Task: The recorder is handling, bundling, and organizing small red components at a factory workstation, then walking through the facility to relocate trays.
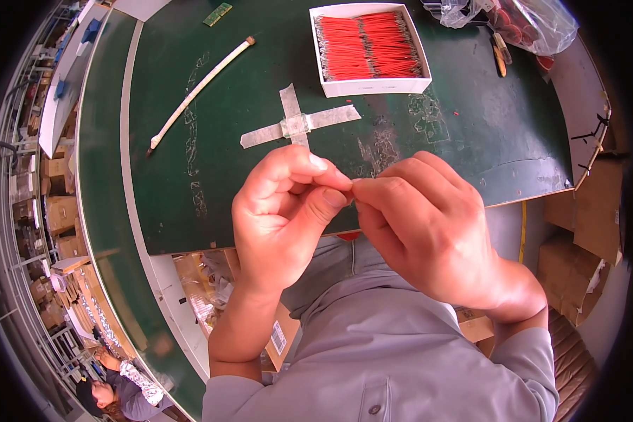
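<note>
My left hand point(278, 221) and my right hand point(429, 232) meet fingertip to fingertip above the table's near edge. Each is closed in a pinch of thumb and forefinger. Whatever sits between the fingertips is too small or too hidden to make out. Just beyond my left hand, pale tape strips point(295, 125) form a cross stuck to the green tabletop point(260, 77). Farther back stands a white open box point(376, 87), filled with rows of thin red wires point(373, 49) with silvery ends. A small red patch point(348, 236) shows below my hands.
A white rod-like tube point(202, 88) lies at the left, with a small green circuit board point(218, 14) behind it. At the back right are a clear plastic bag point(541, 28) and an orange-handled tool point(500, 60). Cardboard boxes point(598, 207) stand right; another person point(123, 394) is far lower left.
</note>
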Available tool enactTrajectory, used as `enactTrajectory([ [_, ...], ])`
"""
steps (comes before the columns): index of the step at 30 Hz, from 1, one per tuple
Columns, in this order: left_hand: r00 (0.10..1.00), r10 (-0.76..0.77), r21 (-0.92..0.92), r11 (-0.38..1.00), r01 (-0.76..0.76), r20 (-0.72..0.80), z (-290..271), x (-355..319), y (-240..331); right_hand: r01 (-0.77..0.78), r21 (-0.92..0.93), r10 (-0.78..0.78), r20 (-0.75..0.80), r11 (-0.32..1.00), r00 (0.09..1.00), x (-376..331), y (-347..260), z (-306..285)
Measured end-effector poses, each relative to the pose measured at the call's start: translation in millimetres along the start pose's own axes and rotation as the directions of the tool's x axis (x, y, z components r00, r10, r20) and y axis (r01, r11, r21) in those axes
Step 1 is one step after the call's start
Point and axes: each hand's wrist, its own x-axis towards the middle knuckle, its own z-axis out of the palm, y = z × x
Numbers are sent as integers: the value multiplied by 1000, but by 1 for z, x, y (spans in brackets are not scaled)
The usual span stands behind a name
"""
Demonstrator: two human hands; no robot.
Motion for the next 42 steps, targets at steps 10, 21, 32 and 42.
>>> enactTrajectory([
  [10, 989, 104, 80, 992, -95, -105, 10, 0, -11, -41, -37, 42, 31, 998, 999, 16, 9, -8],
  [21, 970, 242, 683, 704, -194, 27, -4, 1, -16, 183, -454, -82, 233, 872, 969, 106, 86, -14],
  [32, 961, 268, 756, 614, -225, 68, -1, 2, -10, -272, -897, -207, -356, 347, 911, 127, 105, -135],
  [42, 946, 314, 736, 622, -267, 78, -1, 1, -14, -426, -720, 48, -482, 548, 875, 176, 193, -309],
])
